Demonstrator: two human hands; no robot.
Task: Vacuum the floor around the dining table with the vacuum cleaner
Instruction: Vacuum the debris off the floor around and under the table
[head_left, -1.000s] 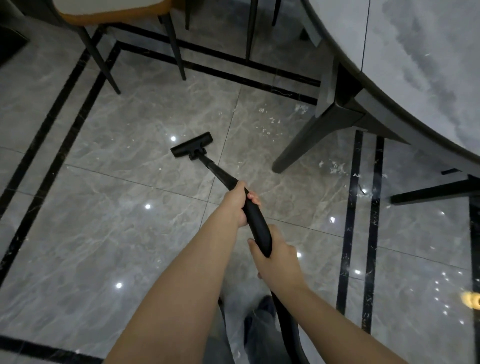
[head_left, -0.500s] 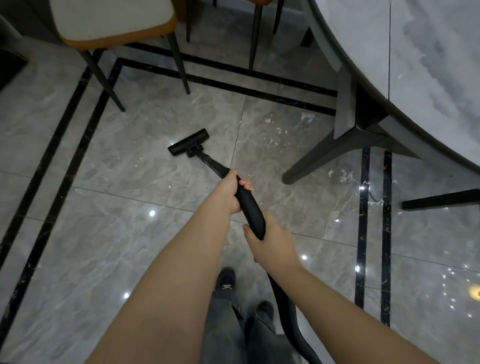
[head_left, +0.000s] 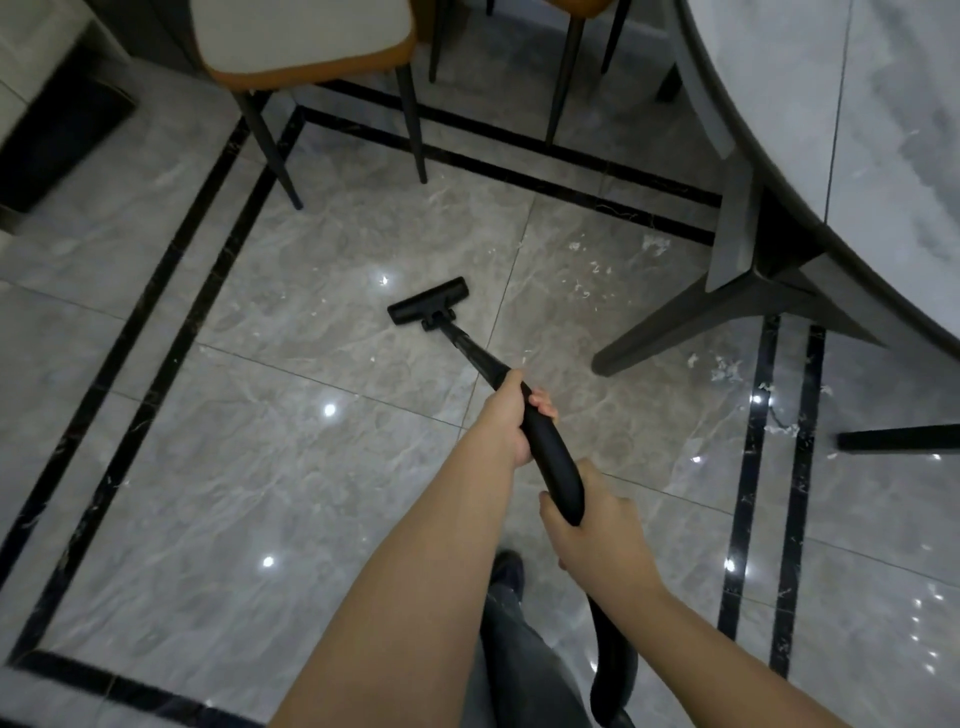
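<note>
The black vacuum wand (head_left: 550, 457) runs from my hands down to its flat floor head (head_left: 429, 307), which rests on the grey marble floor (head_left: 218, 467). My left hand (head_left: 511, 421) grips the wand further forward. My right hand (head_left: 597, 530) grips the rear of the handle, and the black hose (head_left: 613, 670) curves down behind it. The grey marble dining table (head_left: 883, 130) fills the upper right, with its dark splayed leg (head_left: 691, 322) right of the floor head. White crumbs (head_left: 587, 286) lie on the tiles between the head and the leg.
An orange-edged chair (head_left: 306, 52) with thin dark legs stands at the top, with another chair's legs (head_left: 561, 78) beside it. More white debris (head_left: 727, 369) lies by the black inlay stripes (head_left: 789, 493). A dark object (head_left: 57, 135) sits at the far left. My trousers and shoe (head_left: 506, 597) are below.
The view has shifted back and more of the chair shows. The floor head has slid a little to the right, toward the crumbs. Both hands keep their grip on the wand.
</note>
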